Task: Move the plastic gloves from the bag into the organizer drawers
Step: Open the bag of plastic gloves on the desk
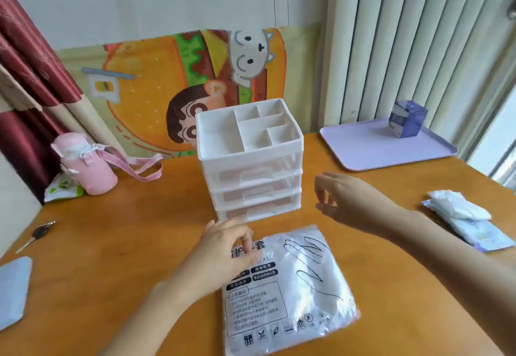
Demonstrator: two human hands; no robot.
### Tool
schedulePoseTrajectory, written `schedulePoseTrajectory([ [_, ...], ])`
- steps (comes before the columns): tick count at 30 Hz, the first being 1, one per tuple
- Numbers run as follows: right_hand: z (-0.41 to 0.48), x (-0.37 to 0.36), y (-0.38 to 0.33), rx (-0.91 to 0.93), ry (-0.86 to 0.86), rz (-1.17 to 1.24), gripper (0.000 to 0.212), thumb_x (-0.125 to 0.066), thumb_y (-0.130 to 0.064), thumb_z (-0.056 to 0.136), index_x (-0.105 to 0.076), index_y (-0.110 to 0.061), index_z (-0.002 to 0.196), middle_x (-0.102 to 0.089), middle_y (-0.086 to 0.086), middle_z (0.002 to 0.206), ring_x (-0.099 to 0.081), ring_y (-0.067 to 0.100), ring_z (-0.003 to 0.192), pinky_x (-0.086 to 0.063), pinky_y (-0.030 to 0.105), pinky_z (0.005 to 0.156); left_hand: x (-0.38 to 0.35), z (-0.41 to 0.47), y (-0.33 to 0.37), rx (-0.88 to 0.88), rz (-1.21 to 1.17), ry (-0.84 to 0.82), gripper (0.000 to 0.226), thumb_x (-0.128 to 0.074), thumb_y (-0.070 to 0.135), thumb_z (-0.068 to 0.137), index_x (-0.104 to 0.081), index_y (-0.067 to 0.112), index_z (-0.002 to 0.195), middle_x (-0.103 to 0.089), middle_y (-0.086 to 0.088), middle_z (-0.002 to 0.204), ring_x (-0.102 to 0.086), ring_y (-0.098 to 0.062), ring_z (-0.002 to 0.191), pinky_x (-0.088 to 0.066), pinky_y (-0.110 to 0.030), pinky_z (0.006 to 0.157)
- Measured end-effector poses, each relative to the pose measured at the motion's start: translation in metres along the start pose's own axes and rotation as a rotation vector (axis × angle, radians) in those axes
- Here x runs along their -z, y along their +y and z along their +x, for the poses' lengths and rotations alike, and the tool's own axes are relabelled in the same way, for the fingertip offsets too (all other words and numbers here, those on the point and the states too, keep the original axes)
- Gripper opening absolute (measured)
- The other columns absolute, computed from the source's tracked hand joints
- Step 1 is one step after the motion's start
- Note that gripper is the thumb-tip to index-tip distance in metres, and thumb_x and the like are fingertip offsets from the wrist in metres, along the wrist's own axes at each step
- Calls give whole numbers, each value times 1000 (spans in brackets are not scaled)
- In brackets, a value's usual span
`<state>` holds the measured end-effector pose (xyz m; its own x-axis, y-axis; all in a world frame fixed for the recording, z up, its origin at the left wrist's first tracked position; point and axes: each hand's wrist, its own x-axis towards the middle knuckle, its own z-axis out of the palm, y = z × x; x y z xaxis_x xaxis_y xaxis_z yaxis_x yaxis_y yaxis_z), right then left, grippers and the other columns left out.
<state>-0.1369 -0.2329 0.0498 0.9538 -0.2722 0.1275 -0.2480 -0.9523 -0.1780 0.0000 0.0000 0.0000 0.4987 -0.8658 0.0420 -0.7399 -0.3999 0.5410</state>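
A clear plastic bag of gloves (pixel 290 291), printed with black text and a hand outline, lies flat on the wooden table in front of me. Just behind it stands a white organizer (pixel 251 157) with three shut drawers and an open divided tray on top. My left hand (pixel 226 249) rests on the bag's top left corner, fingers bent over the printed label. My right hand (pixel 349 196) hovers in the air to the right of the organizer's lower drawers, fingers loosely spread and holding nothing.
A pink bottle (pixel 83 163) with a strap stands at the left. Keys (pixel 36 233) and a pale pouch (pixel 12 291) lie near the left edge. A lilac tray (pixel 363 154) with a small purple box (pixel 407 118) sits back right. White packets (pixel 466 216) lie at the right.
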Motion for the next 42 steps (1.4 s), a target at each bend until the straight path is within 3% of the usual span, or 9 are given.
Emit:
schedulePoseTrajectory([
  [14,-29,-124,23,-469,-177,609,68,-72,-42,80,-41,-12,133,-50,6,128,-55,21,105,-49,33,86,-109,-23,-25,91,-5,44,21,-58,53,86,-47,36,82,-38,23,129,-26,0,130,-16,-30,114],
  [17,-27,-129,15,-625,-121,831,63,-73,-40,80,-44,-14,129,-53,6,108,-53,20,89,-44,28,67,-117,-30,-24,103,6,143,21,-59,51,87,-47,36,80,-40,22,124,-31,-6,129,-15,-24,108],
  [21,-34,-120,0,-701,-120,963,31,-76,-30,79,-56,-7,82,-47,2,60,-40,16,49,-31,24,44,-119,-42,-7,176,19,182,24,-58,53,87,-52,31,91,-44,18,126,-32,-9,132,-10,-24,108],
  [23,-43,-111,-8,-692,-126,1057,26,-77,-21,77,-63,-1,87,-65,11,72,-56,22,59,-54,35,61,-114,-54,8,178,-10,137,44,-60,61,82,-50,31,113,-40,15,132,-31,-9,134,-20,-30,112],
  [25,-51,-97,-15,-665,-114,1142,41,-80,-16,71,-65,7,103,-69,24,101,-62,27,77,-52,47,88,-113,-68,29,99,-8,80,85,-64,69,72,-31,31,141,-25,15,147,-20,-6,139,-19,-28,115],
  [28,-67,-70,-30,-590,-59,1274,19,-71,-6,79,-63,4,94,-70,20,91,-64,25,70,-59,37,75,-118,-85,57,-3,129,92,116,-66,73,66,1,34,153,4,19,157,0,-4,145,-8,-32,120],
  [31,-85,-39,-47,-508,-22,1322,6,-59,-4,88,-59,-4,82,-64,7,63,-62,15,49,-53,23,48,-124,-88,66,-178,52,317,91,-69,40,85,-11,24,154,-14,9,160,-15,-7,146,-16,-27,120],
  [35,-108,-3,-57,-390,60,1316,28,-58,-30,94,-57,-7,77,-63,8,64,-62,17,55,-54,28,57,-103,-94,85,-208,-414,629,44,-61,2,90,-57,25,128,-65,12,122,-57,4,112,-42,-8,90],
  [42,-126,9,-44,-290,350,789,39,-70,-27,84,-57,-6,114,-58,7,109,-55,19,87,-42,29,68,-49,-84,90,196,-1045,296,11,-63,1,88,-67,3,98,-74,-9,85,-71,-20,74,-57,-28,66],
])
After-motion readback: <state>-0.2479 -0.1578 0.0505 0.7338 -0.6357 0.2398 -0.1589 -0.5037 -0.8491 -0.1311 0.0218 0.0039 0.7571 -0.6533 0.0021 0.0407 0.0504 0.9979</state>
